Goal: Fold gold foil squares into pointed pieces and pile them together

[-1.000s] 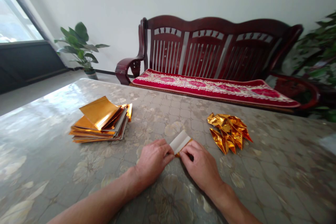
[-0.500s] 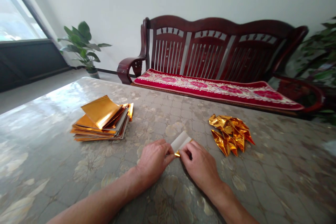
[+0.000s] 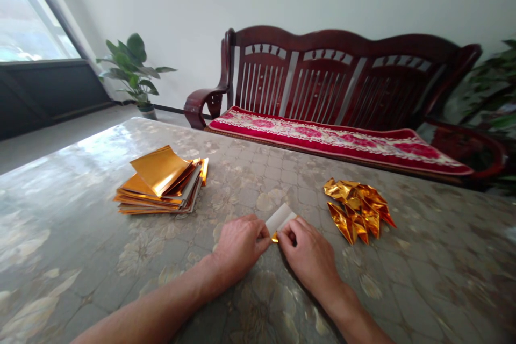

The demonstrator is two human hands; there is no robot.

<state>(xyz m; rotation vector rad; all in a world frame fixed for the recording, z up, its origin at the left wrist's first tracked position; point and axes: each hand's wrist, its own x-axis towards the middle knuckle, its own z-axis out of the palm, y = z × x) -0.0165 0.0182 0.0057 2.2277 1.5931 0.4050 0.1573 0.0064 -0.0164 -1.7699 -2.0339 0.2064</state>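
Observation:
A small sheet of gold foil paper (image 3: 281, 217), pale back side up, lies on the table between my two hands. Its near edge is turned over, so a strip of gold shows. My left hand (image 3: 241, 240) pinches the near left corner with thumb and fingers. On the other side, my right hand (image 3: 307, 247) is closed on the near right edge. The fingers cover both side edges of the sheet. To the right sits a heap of folded gold foil pieces (image 3: 358, 207). On the left is a loose stack of flat gold foil sheets (image 3: 159, 183).
The table (image 3: 226, 172) has a glossy floral cover. Behind it stands a dark red wooden bench (image 3: 330, 45) with a red flowered seat cover (image 3: 306, 131). A potted plant (image 3: 135, 67) is at the back left, and more foliage (image 3: 495, 83) is at the right edge.
The view has shifted slightly, so everything appears a little further right. Both hands keep their hold on the foil paper, with hardly any movement.

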